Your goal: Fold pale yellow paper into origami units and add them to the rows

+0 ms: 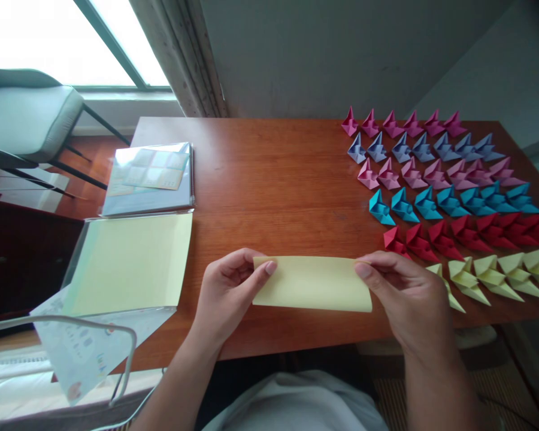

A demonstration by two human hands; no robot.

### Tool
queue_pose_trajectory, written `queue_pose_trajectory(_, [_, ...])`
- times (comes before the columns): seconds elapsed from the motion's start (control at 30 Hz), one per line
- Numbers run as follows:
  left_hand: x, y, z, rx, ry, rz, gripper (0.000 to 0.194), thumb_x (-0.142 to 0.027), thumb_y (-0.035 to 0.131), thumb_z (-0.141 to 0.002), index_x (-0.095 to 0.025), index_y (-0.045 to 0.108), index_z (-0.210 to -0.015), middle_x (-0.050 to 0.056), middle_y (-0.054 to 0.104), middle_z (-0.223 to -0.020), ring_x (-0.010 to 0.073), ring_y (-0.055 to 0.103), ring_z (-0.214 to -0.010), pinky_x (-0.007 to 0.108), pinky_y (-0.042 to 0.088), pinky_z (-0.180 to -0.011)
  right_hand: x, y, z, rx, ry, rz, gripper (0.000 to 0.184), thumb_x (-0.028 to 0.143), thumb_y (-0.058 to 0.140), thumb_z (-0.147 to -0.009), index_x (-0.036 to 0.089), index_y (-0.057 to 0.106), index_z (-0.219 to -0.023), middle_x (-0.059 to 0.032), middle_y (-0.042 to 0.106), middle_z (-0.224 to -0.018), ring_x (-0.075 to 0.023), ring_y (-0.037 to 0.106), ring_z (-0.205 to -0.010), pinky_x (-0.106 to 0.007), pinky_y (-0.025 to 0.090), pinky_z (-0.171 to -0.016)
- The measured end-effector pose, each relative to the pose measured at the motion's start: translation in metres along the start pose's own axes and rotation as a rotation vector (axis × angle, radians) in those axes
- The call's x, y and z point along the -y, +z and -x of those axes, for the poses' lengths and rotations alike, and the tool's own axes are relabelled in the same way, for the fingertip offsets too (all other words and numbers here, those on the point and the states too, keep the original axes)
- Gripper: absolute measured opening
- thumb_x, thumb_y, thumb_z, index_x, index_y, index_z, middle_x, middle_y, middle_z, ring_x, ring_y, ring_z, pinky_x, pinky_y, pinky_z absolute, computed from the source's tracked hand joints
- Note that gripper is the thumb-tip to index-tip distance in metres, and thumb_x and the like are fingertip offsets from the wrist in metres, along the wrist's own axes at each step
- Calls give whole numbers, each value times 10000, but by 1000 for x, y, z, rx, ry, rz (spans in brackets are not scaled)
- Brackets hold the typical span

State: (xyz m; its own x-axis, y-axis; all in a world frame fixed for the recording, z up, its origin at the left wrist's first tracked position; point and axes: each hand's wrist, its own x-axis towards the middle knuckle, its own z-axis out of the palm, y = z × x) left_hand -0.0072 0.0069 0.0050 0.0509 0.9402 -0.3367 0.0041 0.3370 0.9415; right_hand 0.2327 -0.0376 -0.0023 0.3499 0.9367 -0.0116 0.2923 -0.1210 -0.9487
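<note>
A pale yellow sheet of paper [312, 284], folded over into a wide strip, is held level above the near edge of the table. My left hand [233, 287] pinches its upper left corner, thumb on top and fingers behind. At the upper right corner, my right hand [404, 290] grips it the same way. The strip's upper edge looks like a fold, and its lower edge hangs slightly curved. Close to my right hand stands a row of yellow folded paper boats [469, 280], partly hidden by that hand.
Rows of folded paper pieces fill the table's right side: red [440, 239], blue [426, 203], pink [413, 173], lilac [402, 148] and magenta [391, 124]. On the left lie a pack of yellow paper [135, 260], another plastic-wrapped pack [150, 179] and a printed sheet [78, 353]. A chair [31, 120] stands beyond.
</note>
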Motion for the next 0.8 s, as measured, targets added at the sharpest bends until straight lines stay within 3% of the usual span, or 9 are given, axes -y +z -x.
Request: queue_pose_trajectory(0.8, [3,-2,-1,16,27,-18,297,-372,810,-778,-157,642,-661,-4,601,-653,97,513,-604,185,397,-526,2,1,-1,20,-21,7,63,324,797,-826,268,775,-848,-4,777,-820,-170,735,-738,-250,619,-679])
